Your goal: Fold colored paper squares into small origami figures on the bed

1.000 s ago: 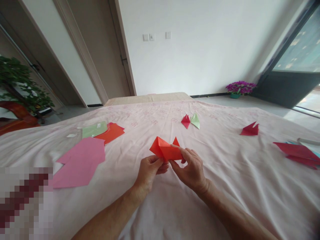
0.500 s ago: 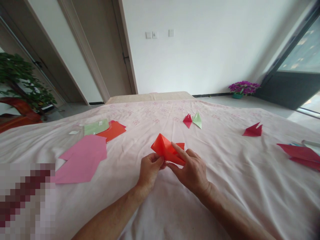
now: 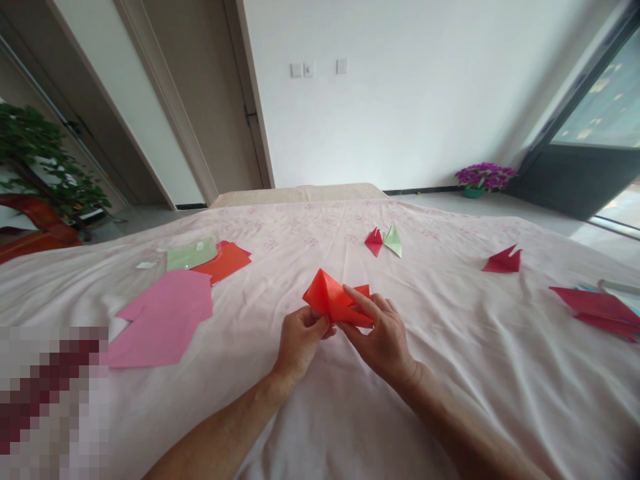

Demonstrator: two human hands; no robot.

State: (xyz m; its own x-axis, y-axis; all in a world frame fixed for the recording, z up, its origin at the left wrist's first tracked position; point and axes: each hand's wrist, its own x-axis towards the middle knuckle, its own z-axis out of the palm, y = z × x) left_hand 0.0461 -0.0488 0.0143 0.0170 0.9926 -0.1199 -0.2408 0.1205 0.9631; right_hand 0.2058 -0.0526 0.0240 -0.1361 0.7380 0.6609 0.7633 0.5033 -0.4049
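Observation:
A partly folded orange-red paper piece (image 3: pixel 332 299) sits just above the pink bedsheet (image 3: pixel 320 407) at the middle. My left hand (image 3: pixel 299 342) pinches its lower left corner, fingers closed. My right hand (image 3: pixel 383 337) holds the right side, with the forefinger stretched along a fold on top. Both forearms reach in from the bottom edge.
Flat pink sheets (image 3: pixel 163 317), a green sheet (image 3: pixel 191 255) and an orange sheet (image 3: pixel 223 261) lie to the left. A small red fold (image 3: pixel 373 241) and a green fold (image 3: pixel 394 240) lie behind; dark red folds (image 3: pixel 503 261), (image 3: pixel 597 309) lie right. A plant (image 3: pixel 35 167) stands far left.
The orange-red piece was flat between both hands; its left flap has since been lifted and opened, and my right forefinger now lies along the top fold.

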